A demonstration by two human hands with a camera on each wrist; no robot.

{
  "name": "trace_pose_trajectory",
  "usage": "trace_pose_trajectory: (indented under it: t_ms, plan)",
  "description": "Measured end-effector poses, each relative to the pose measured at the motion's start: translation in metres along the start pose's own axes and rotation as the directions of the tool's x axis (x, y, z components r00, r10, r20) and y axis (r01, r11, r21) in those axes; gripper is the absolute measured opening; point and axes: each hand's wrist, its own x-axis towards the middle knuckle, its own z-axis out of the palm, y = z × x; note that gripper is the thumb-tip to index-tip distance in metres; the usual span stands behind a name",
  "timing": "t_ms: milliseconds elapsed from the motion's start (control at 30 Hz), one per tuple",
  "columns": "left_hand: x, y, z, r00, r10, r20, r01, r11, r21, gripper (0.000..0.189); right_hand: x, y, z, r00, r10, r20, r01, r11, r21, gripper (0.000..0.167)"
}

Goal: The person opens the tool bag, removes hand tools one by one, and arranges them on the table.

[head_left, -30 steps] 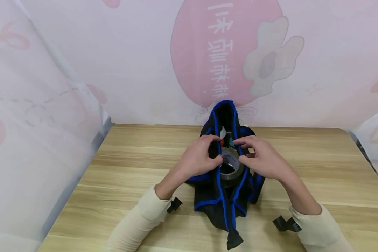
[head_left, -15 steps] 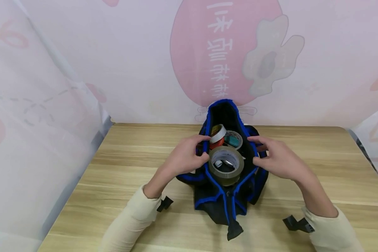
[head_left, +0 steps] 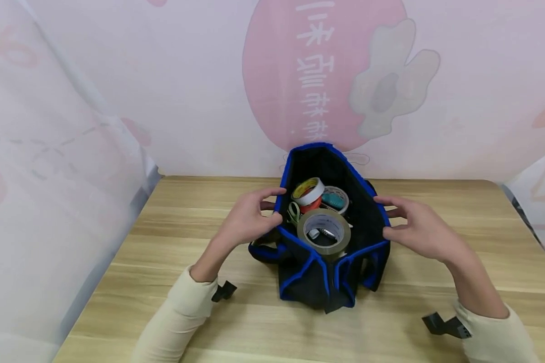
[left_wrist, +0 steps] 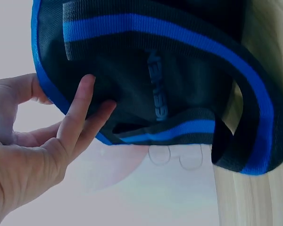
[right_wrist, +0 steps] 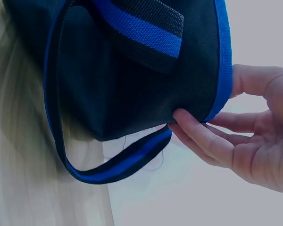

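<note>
We see the black, blue-trimmed bag (head_left: 300, 280) in the middle of the tabletop (head_left: 186, 217), toward its far edge, between the two hands. Compared with the preceding half second, its mouth is wider: the left hand (head_left: 250, 217) is farther left, the right hand (head_left: 420, 229) farther right, and the flap at the near end no longer reaches so far toward us. We judge that this opening step is nearly complete, since the contents now lie exposed: a brown tape roll (head_left: 324, 252), a white tape roll (head_left: 315, 195) and, newly in sight, a green loop (head_left: 294, 213). Each hand pinches its own side of the rim, thumb and fingers closed on the fabric, as we confirm in the wrist views. The mouth faces upward; its long axis runs near to far, with the far end leaning slightly left and the near end pointing toward the wearer.
</note>
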Motion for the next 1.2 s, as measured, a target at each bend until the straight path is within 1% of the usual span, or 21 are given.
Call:
trace_pose_trajectory:
  t_ms: [133,300,400,467,600,800,900,1067,1200]
  plan:
    - [-0.005,-0.007,-0.012,1.0,-0.02,0.0,0.02,1.0,-0.012,0.061,-0.003,0.007,-0.004,1.0,-0.013,-0.002,0.013,1.0,0.0,0.07]
    - [-0.014,-0.023,-0.027,0.999,-0.036,0.008,0.036,0.999,-0.039,0.062,-0.005,0.015,-0.01,1.0,-0.01,0.007,0.01,1.0,0.008,0.071]
    - [-0.018,-0.034,-0.033,0.999,-0.032,0.015,0.033,0.998,-0.051,0.062,-0.006,0.018,-0.014,1.0,-0.009,0.01,0.009,1.0,0.009,0.071]
    - [-0.021,-0.038,-0.035,1.0,-0.025,0.016,0.026,0.998,-0.051,0.061,-0.006,0.019,-0.015,1.0,-0.012,0.012,0.012,1.0,0.01,0.071]
    - [-0.021,-0.038,-0.033,1.0,-0.005,0.002,0.005,0.999,-0.053,0.059,-0.007,0.02,-0.016,1.0,-0.014,0.018,0.014,1.0,0.018,0.073]
    - [-0.014,-0.026,-0.021,0.998,0.059,-0.015,-0.06,0.996,-0.065,0.054,-0.008,0.016,-0.011,1.0,-0.014,0.014,0.013,0.999,0.04,0.074]
    - [-0.012,-0.022,-0.016,0.997,0.08,-0.02,-0.081,0.994,-0.071,0.054,-0.007,0.013,-0.007,1.0,-0.009,0.013,0.008,0.999,0.052,0.074]
    - [-0.011,-0.018,-0.01,0.996,0.09,-0.021,-0.091,0.992,-0.09,0.054,-0.005,0.007,-0.001,1.0,-0.011,0.024,0.009,0.997,0.076,0.075]
    - [-0.013,-0.017,-0.008,0.995,0.094,-0.026,-0.096,0.991,-0.096,0.054,-0.004,0.006,0.003,0.999,-0.025,0.023,0.023,0.997,0.078,0.075]
